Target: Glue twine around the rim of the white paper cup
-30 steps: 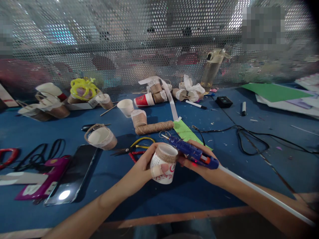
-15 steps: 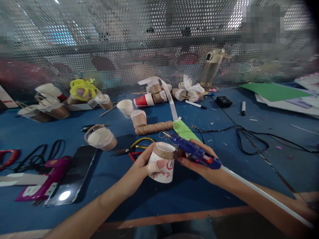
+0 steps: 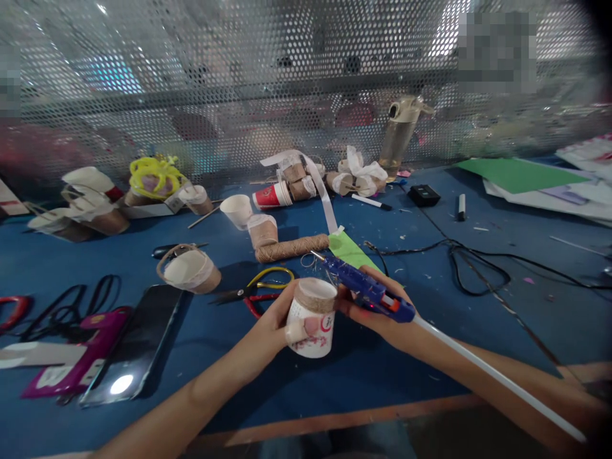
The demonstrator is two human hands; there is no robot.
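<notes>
My left hand [image 3: 283, 322] is closed around a white paper cup [image 3: 313, 338] with a printed pattern, its thumb across the front. Brown twine is wound in a band below the cup's rim. In my right hand [image 3: 377, 312] is a blue hot glue gun [image 3: 366, 285], its metal tip pointing up and to the left, beyond the cup's rim. A long white glue stick [image 3: 492, 373] sticks out of the gun's back end. Right-hand fingers reach the cup's right side; whether they press on it I cannot tell. Behind lies a roll of brown twine [image 3: 292, 248], a loose strand near the tip.
Scissors [image 3: 253, 292] lie behind my left hand. A twine-wrapped cup with a handle [image 3: 194, 271], a phone [image 3: 134, 344] and a purple glue gun [image 3: 79, 354] are at left. Finished-looking cups, a water bottle [image 3: 400, 137] and green paper [image 3: 523, 175] stand or lie along the back. A black cable [image 3: 478, 255] crosses the right.
The view has shifted slightly, so the table's things sit a little further left. Both hands keep their hold on cup and glue gun, with the cup turned or tilted very little.
</notes>
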